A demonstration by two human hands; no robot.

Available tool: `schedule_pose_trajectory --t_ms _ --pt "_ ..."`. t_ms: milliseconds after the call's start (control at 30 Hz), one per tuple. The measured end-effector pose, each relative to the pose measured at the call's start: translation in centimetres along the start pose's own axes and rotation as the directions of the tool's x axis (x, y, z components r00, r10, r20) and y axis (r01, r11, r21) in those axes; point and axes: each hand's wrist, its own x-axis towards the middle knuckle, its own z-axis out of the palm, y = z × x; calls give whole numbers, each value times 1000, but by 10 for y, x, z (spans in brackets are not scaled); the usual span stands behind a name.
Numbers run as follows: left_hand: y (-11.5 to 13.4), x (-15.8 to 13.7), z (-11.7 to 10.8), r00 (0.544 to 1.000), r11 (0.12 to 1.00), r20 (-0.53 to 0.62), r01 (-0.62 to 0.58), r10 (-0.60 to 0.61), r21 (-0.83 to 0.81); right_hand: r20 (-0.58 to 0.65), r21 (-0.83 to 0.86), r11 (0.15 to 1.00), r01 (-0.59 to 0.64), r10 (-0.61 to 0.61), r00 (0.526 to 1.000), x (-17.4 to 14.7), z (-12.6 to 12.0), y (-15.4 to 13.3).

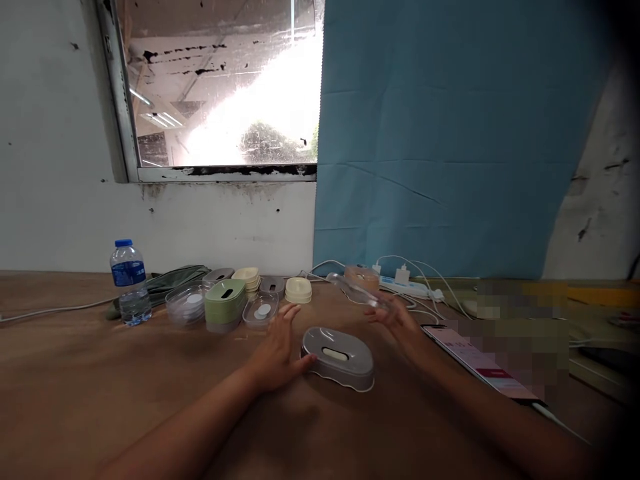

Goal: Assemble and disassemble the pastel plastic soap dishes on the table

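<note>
A grey oval plastic box [345,346] with a slot in its top sits on the table before me, something pale showing through the slot. At its left side is my left hand [277,353], open with fingers spread, the thumb at the box's edge. My right hand [400,327] is beyond the box to the right, closed on a clear plastic tray [357,292] that is tilted and blurred. Left of centre stand a green slotted box [225,310], clear trays [185,305] with white discs, stacked cream pieces [247,277] and a cream part [299,291].
A water bottle [129,283] stands at the left beside a dark green cloth pouch [170,281]. At the back right are a power strip [410,288] with chargers and loose cables. A phone [480,360] lies to the right of my right arm. A wall with a window bounds the table [90,373].
</note>
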Motion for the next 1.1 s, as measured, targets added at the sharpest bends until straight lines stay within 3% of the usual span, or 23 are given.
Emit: schedule_pose_trajectory --t_ms 100,233,333,433,500,700,767,867,933,1000,1100 --pt "2 1 -6 979 950 -82 -161 189 268 -71 42 997 -61 64 995 4 -9 -17" --pt "9 0 -9 937 853 -102 -256 335 454 -24 -19 972 -233 233 972 4 -11 -28" --pt "18 -2 -12 897 801 41 -414 441 432 78 10 953 -301 300 951 3 -5 -24" --pt "26 -3 -15 803 732 211 -596 558 330 140 59 934 -352 342 929 -1 1 -21" --pt "28 -2 -16 772 716 241 -636 588 289 170 72 930 -360 344 923 -4 5 -22" --pt "9 0 -18 847 820 268 -520 458 242 187 120 943 -311 286 940 -6 7 -17" --pt "-4 1 -20 899 848 225 -431 375 309 153 50 978 -203 193 969 -5 4 -12" --pt "-23 2 -23 978 888 20 -197 207 416 158 -268 961 63 -21 987 -6 -3 -7" --pt "-34 3 -26 985 903 -144 -27 97 428 250 -432 873 226 -125 960 -7 -6 -6" --pt "-43 5 -28 963 909 -270 117 -6 399 347 -490 806 333 -170 922 -9 -6 -6" --pt "-55 6 -29 946 917 -302 220 -117 333 453 -488 752 443 -216 865 -10 -5 -7"
